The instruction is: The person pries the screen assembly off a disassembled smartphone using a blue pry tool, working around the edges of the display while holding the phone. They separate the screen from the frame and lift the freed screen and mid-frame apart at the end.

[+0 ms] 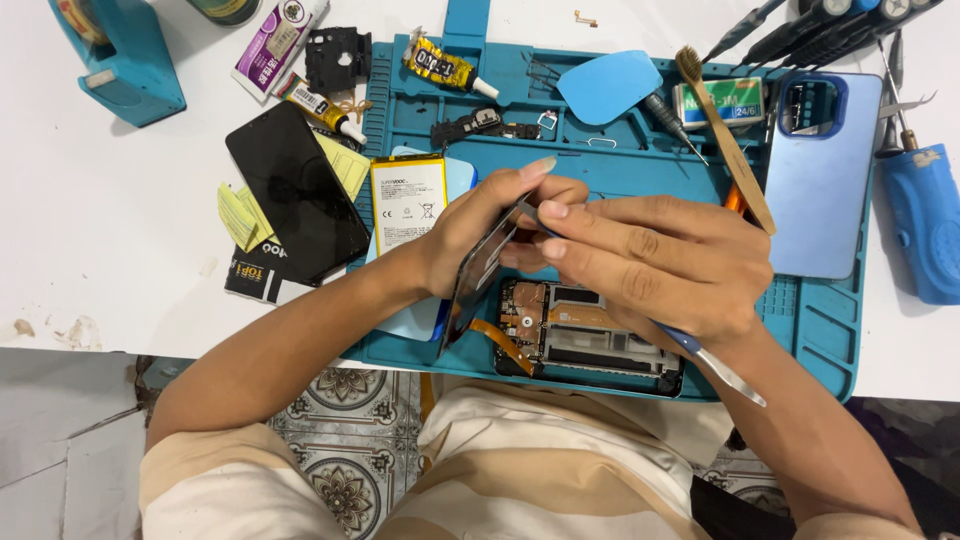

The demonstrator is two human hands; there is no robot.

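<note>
Screen panel [480, 265] pinched upright by left hand [470, 225]; tweezers [715, 365] gripped in right hand [650, 265]. Orange flex cable [505, 340], prob. attached, could be torn if panel is tilted further.

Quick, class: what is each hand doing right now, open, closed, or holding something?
Left hand: closed on the tilted phone screen.
Right hand: closed on metal tweezers, tip at the screen.

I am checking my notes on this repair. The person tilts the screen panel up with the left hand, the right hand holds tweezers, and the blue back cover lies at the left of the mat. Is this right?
Not quite. The head view shows the blue back cover at the right of the mat, not the left. The left hand does tilt up the screen panel, and the right hand holds tweezers.
</note>
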